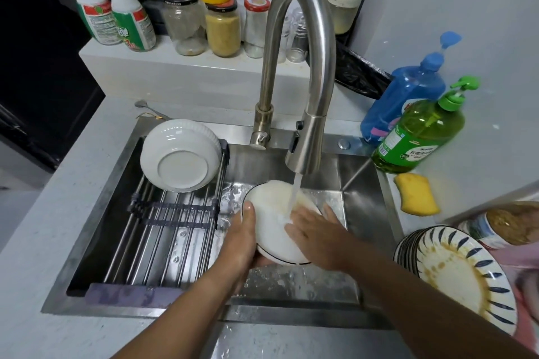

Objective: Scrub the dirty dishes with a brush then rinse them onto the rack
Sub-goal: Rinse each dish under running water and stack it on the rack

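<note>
A white plate with a dark rim is held tilted in the steel sink, under running water from the curved tap. My left hand grips its left edge. My right hand lies flat on the plate's face with fingers spread in the stream. A white ribbed bowl rests upside down on the far end of the roll-up rack across the sink's left half. Stacked dirty plates with blue dashes stand on the counter at the right. No brush shows.
A yellow sponge lies on the right counter beside green and blue soap bottles. Jars and spray bottles line the ledge behind the sink. A spoon lies at the sink's back left corner.
</note>
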Motion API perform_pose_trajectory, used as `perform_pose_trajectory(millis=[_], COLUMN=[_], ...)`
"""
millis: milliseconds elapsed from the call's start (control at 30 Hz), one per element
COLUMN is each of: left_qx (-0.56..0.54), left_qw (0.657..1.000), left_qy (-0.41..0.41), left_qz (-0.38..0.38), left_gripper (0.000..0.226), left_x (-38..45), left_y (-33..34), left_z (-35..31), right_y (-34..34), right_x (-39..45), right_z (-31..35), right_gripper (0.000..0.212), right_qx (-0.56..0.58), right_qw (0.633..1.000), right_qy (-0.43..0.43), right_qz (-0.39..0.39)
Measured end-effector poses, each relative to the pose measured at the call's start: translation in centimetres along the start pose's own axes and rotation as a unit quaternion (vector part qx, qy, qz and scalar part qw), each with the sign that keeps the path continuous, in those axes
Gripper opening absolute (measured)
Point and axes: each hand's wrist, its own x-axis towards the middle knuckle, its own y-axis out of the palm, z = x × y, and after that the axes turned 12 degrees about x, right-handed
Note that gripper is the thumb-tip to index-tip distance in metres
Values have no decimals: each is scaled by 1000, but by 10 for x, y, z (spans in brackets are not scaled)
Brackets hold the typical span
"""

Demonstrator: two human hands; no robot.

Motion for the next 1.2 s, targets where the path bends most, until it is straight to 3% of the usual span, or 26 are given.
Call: perform_pose_trajectory(millis=[100,167,267,433,500,600,700,833,933,1000,1133,1200], left_qx=[-3,0,0,-8,-23,-78,-22,75,68,93,118,112], left_qw=[998,998,999,996,991,983,994,991,986,983,978,981], left_qy=[-35,-41,-44,-84,-125,-148,-90,35,47,50,57,61], left_qz=[43,49,26,18,40,70,55,106,144,154,165,143], left_gripper=[71,82,79,61,64,78,79,45,51,49,43,43], left_x=[-2,0,9,21,21,23,23,12,12,11,5,4], left_y=[8,6,-10,-33,-30,-29,-33,-44,-53,-50,-29,-17], left_z=[-2,-6,-12,-28,-34,-36,-32,-21,-18,-22,-29,-29], right_y=[-4,-1,4,-2,-10,-25,-39,-53,-54,-50,-46,-43], right_x=[22,22,-3,-28,-26,-20,-17,-11,4,17,39,46], right_z=[25,44,45,-5,-5,2,-5,-17,-23,-23,-4,14], right_gripper=[44,47,48,23,9,15,18,22,23,21,23,22], right_qx=[36,109,191,205,277,384,473,596,654,641,505,465], right_qw=[998,987,963,953,937,905,870,798,750,756,832,848], right_qy=[-29,-104,-171,-193,-178,-146,-114,-63,-32,-11,38,56], right_qz=[34,46,77,-108,-116,-112,-85,-68,-91,-136,-226,-249])
